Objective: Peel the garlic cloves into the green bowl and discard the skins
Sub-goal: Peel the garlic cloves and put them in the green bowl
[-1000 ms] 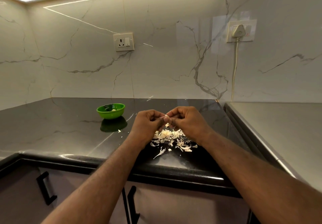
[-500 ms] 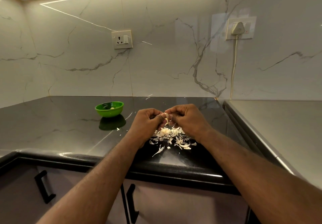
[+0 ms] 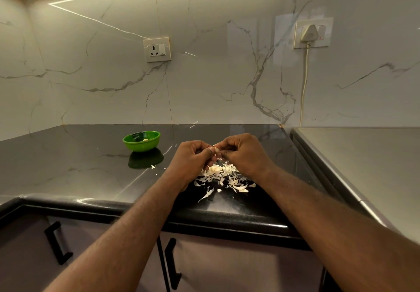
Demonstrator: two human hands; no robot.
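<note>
The green bowl [image 3: 142, 147] stands upright on the dark, glossy worktop [image 3: 79, 155], its reflection showing just in front of it. A small pale piece [image 3: 145, 140] lies inside it, probably a peeled clove, though it is too small to be sure.

To the right of the bowl and nearer the person, both hands meet above the worktop. The left hand [image 3: 193, 157] has its fingers curled inward, thumb forward. The right hand [image 3: 243, 153] is curled the same way, knuckles up. Between their thumbs and fingertips they pinch a garlic clove [image 3: 216, 149], held clear of the worktop. Only a pale sliver of it shows, so I cannot tell how much skin is on it.

Directly under the hands, also to the right of the bowl and closer to the front edge, lies the pile of skins [image 3: 223, 175], white papery curls spread loosely on the worktop. One stray scrap [image 3: 153, 167] lies just in front of the bowl, apart from the pile.

On the marble wall above and behind the bowl is a wall socket [image 3: 157, 49]. Well to the right of the bowl, higher on the wall, a white plug [image 3: 308, 33] sits in a second socket, its cable [image 3: 304, 82] hanging down. A grey steel surface [image 3: 363, 166] lies far right of the bowl. Below the bowl, under the worktop's edge, is a black cabinet handle [image 3: 58, 244].
</note>
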